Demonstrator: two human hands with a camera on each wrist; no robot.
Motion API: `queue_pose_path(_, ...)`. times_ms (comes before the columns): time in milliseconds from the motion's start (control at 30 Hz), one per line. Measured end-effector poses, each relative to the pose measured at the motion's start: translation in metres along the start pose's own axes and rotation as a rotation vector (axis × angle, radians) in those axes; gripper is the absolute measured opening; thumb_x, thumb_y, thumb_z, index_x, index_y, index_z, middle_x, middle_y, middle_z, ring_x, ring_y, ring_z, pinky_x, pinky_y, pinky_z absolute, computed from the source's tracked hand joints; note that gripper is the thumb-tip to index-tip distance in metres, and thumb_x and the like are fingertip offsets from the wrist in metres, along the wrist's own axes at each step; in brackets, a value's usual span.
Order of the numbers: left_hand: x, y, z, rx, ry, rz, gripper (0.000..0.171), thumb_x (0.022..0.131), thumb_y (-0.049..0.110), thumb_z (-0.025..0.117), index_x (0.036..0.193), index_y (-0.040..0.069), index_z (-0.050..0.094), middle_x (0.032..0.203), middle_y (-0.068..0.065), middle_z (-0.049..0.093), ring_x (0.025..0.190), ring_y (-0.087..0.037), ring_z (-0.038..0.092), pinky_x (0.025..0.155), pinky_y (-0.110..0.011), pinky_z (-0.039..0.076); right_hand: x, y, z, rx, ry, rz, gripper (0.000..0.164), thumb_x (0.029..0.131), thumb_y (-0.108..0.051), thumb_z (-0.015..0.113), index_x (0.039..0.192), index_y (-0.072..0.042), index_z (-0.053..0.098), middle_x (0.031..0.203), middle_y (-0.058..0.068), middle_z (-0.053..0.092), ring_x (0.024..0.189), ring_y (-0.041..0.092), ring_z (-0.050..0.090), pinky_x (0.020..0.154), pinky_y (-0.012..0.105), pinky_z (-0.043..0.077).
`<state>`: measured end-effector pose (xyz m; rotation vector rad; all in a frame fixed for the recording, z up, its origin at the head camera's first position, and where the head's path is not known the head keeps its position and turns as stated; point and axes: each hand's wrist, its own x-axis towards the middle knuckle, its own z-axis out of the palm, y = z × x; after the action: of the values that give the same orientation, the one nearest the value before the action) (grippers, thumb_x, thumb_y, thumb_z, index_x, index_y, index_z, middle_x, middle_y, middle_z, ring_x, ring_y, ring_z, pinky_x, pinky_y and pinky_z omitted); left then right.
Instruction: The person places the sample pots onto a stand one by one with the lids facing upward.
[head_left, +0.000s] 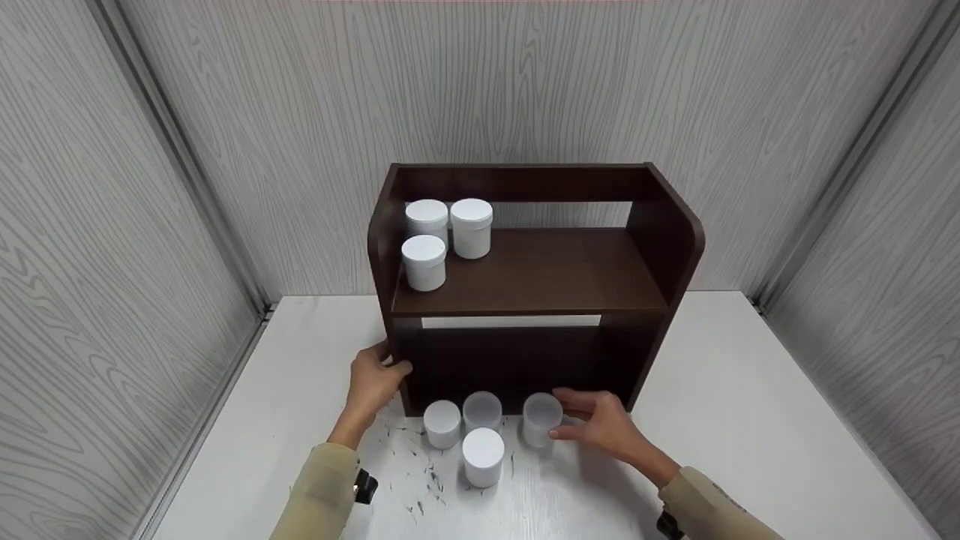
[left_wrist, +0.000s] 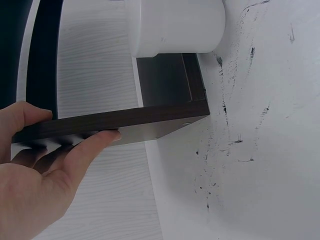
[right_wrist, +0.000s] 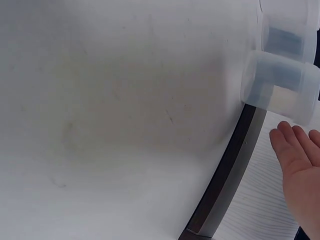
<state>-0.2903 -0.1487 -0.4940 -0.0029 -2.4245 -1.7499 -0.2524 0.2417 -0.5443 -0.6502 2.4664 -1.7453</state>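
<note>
My left hand point(head_left: 373, 379) grips the left side panel of a dark brown two-tier shelf point(head_left: 570, 270). In the left wrist view, the panel's edge lies between the thumb and fingers of that hand point(left_wrist: 40, 192). My right hand point(head_left: 606, 429) is beside a translucent lidless jar point(head_left: 541, 421), its thumb and fingers spread at the jar's right side. From the right wrist, the fingers look straight and slightly apart from that jar point(right_wrist: 280, 87). Left of it stand another translucent jar point(head_left: 481, 409) and two white lidded jars, one nearer point(head_left: 484, 457) and one further left point(head_left: 442, 424).
Three white lidded jars, one of them in front point(head_left: 424, 262), are grouped at the left of the upper shelf. Dark scuff marks point(head_left: 433, 480) streak the white table point(head_left: 247, 442). Grey wood-grain walls point(head_left: 517, 90) enclose the back and sides.
</note>
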Motion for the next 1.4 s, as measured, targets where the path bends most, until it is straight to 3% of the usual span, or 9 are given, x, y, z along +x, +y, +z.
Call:
queue_pose_path(533, 0.0, 0.001, 0.001, -0.011, 0.009, 0.002, 0.062, 0.091, 0.006, 0.066, 0.148, -0.013, 0.05, 0.139, -0.031, 0.061, 0.101, -0.032, 0.074, 0.075, -0.036, 0.063, 0.008, 0.004, 0.005, -0.035, -0.028, 0.009, 0.075, 0.079, -0.015, 0.095, 0.141, 0.009, 0.061, 0.143, 0.028, 0.059, 0.124, 0.038, 0.065, 0.1, 0.046, 0.056)
queue_pose_path(967, 0.0, 0.001, 0.0, -0.009, -0.002, -0.008, 0.062, 0.092, 0.007, 0.065, 0.149, -0.013, 0.048, 0.139, -0.031, 0.061, 0.097, -0.036, 0.074, 0.073, -0.037, 0.063, 0.008, 0.01, 0.008, -0.033, -0.03, 0.0, 0.076, 0.079, -0.015, 0.095, 0.142, 0.008, 0.06, 0.144, 0.027, 0.059, 0.127, 0.038, 0.063, 0.101, 0.044, 0.056)
queue_pose_path(1200, 0.0, 0.001, -0.001, -0.013, 0.0, -0.006, 0.061, 0.092, 0.006, 0.065, 0.148, -0.013, 0.05, 0.136, -0.031, 0.063, 0.09, -0.028, 0.075, 0.072, -0.038, 0.063, 0.008, 0.012, 0.007, 0.001, -0.045, -0.005, 0.073, 0.079, -0.011, 0.094, 0.141, 0.009, 0.061, 0.142, 0.026, 0.06, 0.128, 0.039, 0.062, 0.103, 0.045, 0.053)
queue_pose_path(1400, -0.001, 0.001, -0.002, -0.005, 0.008, -0.009, 0.06, 0.091, 0.005, 0.065, 0.147, -0.012, 0.051, 0.137, -0.03, 0.063, 0.088, -0.031, 0.074, 0.066, -0.036, 0.061, 0.008, 0.012, 0.008, -0.021, -0.055, 0.0, 0.074, 0.08, -0.016, 0.094, 0.143, 0.006, 0.062, 0.143, 0.023, 0.061, 0.131, 0.036, 0.06, 0.105, 0.035, 0.052)
